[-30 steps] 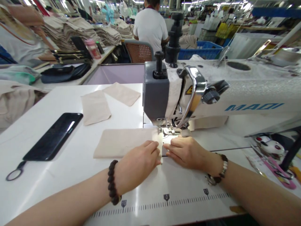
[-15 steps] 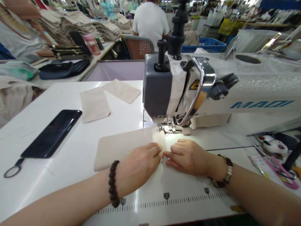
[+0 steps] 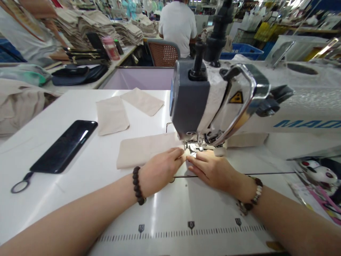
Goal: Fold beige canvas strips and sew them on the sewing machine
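Note:
A beige fabric piece (image 3: 144, 148) lies flat on the white table, its right end under the presser foot (image 3: 194, 147) of a white and grey sewing machine (image 3: 213, 103). My left hand (image 3: 160, 170) rests palm down on the cloth's right end, fingers stretched toward the foot. Just right of it, my right hand (image 3: 213, 170) also lies flat, its fingertips at the cloth's edge in front of the needle. Both wrists wear bead bracelets.
Two more beige pieces (image 3: 112, 115) (image 3: 142, 101) lie at the back left. A black phone (image 3: 65, 145) with a ring strap sits on the left. A ruler scale (image 3: 186, 233) runs along the front edge. A person in white (image 3: 178, 25) sits ahead; stacked fabric (image 3: 90, 25) behind.
Both hands have slid the cloth forward, closer to the presser foot. The view has moved nearer to the machine head.

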`<state>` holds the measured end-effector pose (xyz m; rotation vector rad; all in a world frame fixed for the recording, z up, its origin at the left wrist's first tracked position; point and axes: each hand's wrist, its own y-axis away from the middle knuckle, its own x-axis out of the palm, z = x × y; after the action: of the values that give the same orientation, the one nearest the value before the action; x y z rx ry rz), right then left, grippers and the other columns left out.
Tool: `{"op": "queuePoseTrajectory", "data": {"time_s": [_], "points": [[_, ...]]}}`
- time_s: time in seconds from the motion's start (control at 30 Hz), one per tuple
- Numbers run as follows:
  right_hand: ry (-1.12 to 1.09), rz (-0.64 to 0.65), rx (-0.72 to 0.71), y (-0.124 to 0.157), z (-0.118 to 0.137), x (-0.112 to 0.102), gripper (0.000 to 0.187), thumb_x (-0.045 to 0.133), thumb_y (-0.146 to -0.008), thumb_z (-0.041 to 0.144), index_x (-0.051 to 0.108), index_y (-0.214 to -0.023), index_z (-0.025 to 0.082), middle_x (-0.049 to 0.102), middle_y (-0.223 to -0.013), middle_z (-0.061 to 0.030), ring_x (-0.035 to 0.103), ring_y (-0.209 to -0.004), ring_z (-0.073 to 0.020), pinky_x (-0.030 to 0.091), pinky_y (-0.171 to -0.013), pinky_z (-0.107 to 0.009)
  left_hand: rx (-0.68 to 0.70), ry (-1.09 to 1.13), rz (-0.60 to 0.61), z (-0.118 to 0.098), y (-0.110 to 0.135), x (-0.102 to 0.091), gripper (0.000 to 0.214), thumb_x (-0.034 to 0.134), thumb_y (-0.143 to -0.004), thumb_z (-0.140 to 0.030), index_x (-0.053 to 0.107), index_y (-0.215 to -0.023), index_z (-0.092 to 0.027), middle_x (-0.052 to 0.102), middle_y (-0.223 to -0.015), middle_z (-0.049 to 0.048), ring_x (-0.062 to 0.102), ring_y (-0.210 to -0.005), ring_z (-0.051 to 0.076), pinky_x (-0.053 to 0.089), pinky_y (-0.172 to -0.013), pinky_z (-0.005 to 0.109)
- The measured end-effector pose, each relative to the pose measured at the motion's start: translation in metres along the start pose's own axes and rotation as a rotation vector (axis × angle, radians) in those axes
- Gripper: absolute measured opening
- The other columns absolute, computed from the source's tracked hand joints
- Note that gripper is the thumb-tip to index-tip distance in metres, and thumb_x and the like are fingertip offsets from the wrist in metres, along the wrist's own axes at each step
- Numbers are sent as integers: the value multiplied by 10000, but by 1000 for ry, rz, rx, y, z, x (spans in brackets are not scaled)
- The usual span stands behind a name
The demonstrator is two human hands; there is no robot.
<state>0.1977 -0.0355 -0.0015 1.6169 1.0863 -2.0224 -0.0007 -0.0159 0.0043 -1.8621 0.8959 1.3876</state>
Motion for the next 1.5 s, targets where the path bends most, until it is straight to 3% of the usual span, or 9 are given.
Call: {"op": "queuePoseTrajectory", "data": {"time_s": [0.33, 0.7, 0.9, 1.0, 1.13, 1.2, 1.27, 1.4, 1.5], "points": [[43, 45, 66, -2, -5, 9, 338, 335, -930, 279, 595, -1081, 125, 630, -863, -101, 563, -755, -167, 409, -673, -276, -59, 4, -53, 6, -13, -5, 181, 472, -859, -105, 545, -1021, -73, 556, -1038, 100, 516, -1021, 181, 406, -968, 299], [40, 31, 56, 2, -7, 13, 327, 376, -919, 290, 593, -1093, 116, 636, -814, -81, 576, -722, -164, 414, -644, -271, -50, -69, -44, 9, -10, 0, 232, 439, -871, -108, 536, -1070, -41, 559, -1090, 128, 499, -1073, 204, 371, -985, 308], [57, 2, 57, 4, -7, 14, 328, 367, -923, 293, 604, -1078, 128, 634, -812, -81, 576, -713, -165, 423, -639, -278, -232, -264, 43, 3, -3, -9, 319, 352, -899, -110, 442, -1203, -82, 435, -1299, 180, 404, -1211, 301, 374, -946, 512], [52, -9, 52, 5, -7, 12, 334, 361, -924, 298, 609, -1072, 132, 631, -798, -78, 572, -696, -160, 427, -627, -274, -415, -307, 140, 8, 4, -24, 323, 331, -873, -49, 456, -1170, -57, 493, -1209, 229, 518, -1091, 304, 469, -819, 456], [0, -10, 34, 6, -7, 6, 319, 366, -921, 281, 620, -1037, 126, 623, -786, -73, 565, -669, -153, 430, -612, -267, -527, -265, 227, 22, 25, -66, 439, 305, -801, 30, 412, -1224, -22, 648, -843, 144, 636, -734, 235, 507, -633, 347], [-26, 1, 34, 6, -7, 2, 318, 361, -923, 276, 616, -1034, 121, 624, -802, -78, 566, -677, -150, 433, -618, -261, -619, -192, 161, 28, 39, -90, 508, 327, -763, 23, 377, -1265, -41, 651, -838, 121, 631, -724, 224, 502, -636, 344], [-49, 19, 40, 6, -7, 0, 315, 357, -924, 271, 610, -1037, 121, 625, -814, -79, 568, -688, -148, 434, -632, -259, -648, 124, -22, 30, 53, -104, 524, 342, -789, -50, 327, -1311, -94, 645, -927, 86, 617, -823, 197, 498, -703, 325], [-85, 27, 53, 7, -8, 1, 300, 362, -924, 261, 615, -1018, 130, 622, -823, -75, 564, -696, -147, 421, -644, -263, -646, 691, -134, 26, 74, -86, 520, 322, -850, -182, 225, -1347, -63, 636, -993, 127, 634, -848, 193, 527, -706, 327], [-100, 26, 58, 7, -7, 2, 302, 356, -926, 267, 620, -994, 135, 615, -808, -71, 557, -697, -147, 407, -642, -260, -659, 439, -177, 15, 79, -55, 564, 427, -838, -256, 247, -1335, -62, 537, -1193, 192, 589, -995, 244, 515, -790, 403]]}}
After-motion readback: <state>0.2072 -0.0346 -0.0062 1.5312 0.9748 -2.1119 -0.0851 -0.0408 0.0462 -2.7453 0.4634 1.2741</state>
